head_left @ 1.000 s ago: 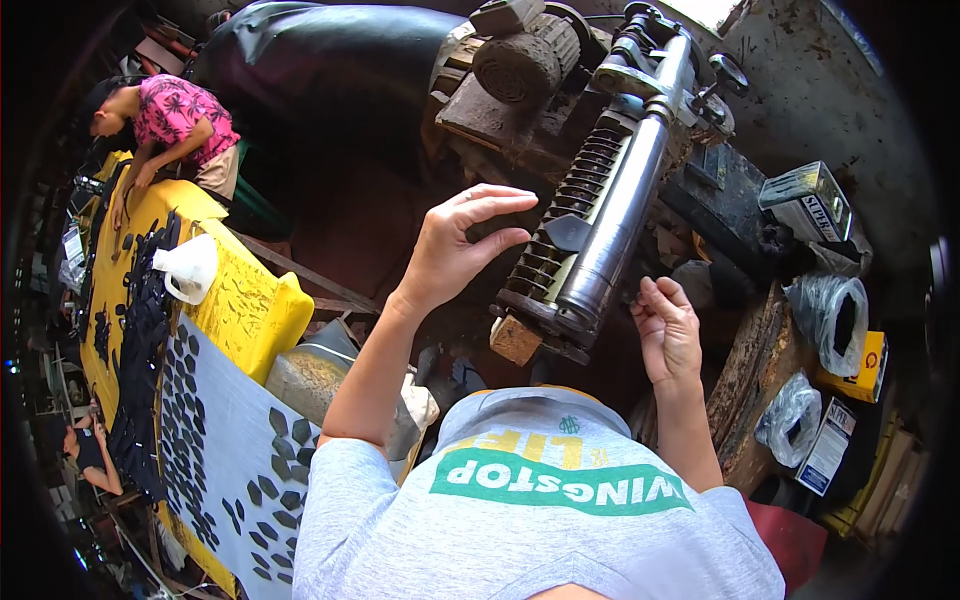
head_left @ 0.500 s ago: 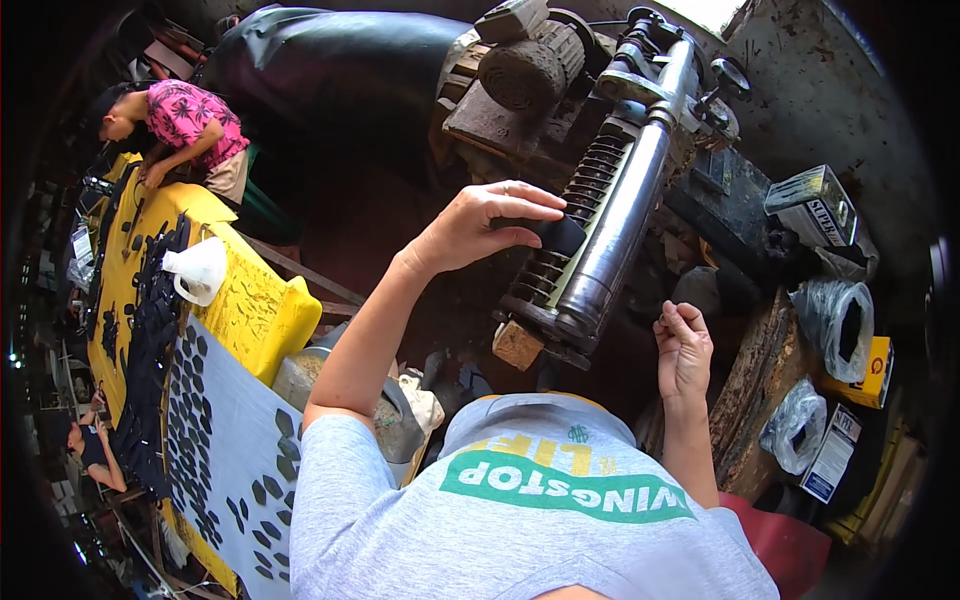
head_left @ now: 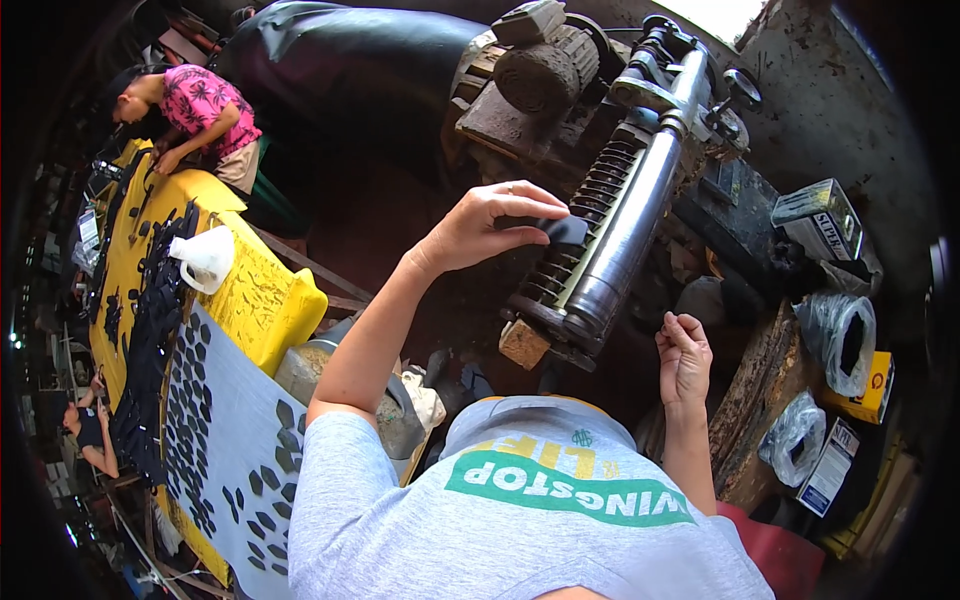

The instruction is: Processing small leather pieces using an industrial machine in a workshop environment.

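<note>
While the left hand (head_left: 480, 225) reached out over the machine, its fingers pinched a small dark flat piece (head_left: 558, 230), and that piece lay right at the fingertips, pressed against the ribbed black coil (head_left: 590, 205) beside the shiny steel roller (head_left: 625, 235). Thumb under, fingers curled over the top — a firm grip on the piece! The right hand (head_left: 683, 355) hung lower and well apart from it, near the roller's lower end, fingers curled loosely into a grip that held nothing visible. Against half a second before, the left hand had slid slightly further toward the coil, and the dark piece showed more plainly under the fingertips; the right hand had barely shifted, just closed a touch more. Off to the left, a person in a pink shirt (head_left: 205, 105) bent over a yellow desk (head_left: 265, 290) strewn with dark cut shapes, a white jug (head_left: 205, 258) standing on it.
</note>
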A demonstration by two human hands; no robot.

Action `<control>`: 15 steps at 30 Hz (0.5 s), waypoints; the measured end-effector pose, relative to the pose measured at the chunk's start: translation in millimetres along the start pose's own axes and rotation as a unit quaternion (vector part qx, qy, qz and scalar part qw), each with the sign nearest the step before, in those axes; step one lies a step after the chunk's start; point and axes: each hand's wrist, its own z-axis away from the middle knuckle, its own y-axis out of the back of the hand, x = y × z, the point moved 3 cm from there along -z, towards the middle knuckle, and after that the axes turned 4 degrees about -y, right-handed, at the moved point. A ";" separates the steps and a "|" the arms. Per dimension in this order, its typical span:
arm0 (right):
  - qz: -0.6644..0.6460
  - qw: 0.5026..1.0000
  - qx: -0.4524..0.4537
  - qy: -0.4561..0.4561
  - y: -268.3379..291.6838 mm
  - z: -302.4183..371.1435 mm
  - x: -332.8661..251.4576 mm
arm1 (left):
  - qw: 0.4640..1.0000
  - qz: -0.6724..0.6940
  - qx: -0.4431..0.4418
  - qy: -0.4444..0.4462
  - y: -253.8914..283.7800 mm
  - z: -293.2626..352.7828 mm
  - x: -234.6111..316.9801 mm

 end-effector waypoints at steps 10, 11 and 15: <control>0.077 0.995 0.060 -0.022 42.2 -34.1 21.8 | 0.669 0.619 0.378 0.163 36.7 106.7 -18.6; 0.087 0.994 0.053 -0.032 47.2 -39.5 25.9 | 0.643 0.630 0.407 0.154 41.4 122.9 -16.3; 0.132 0.988 0.053 -0.051 58.3 -53.1 42.4 | 0.574 0.618 0.524 0.116 59.2 186.5 -4.7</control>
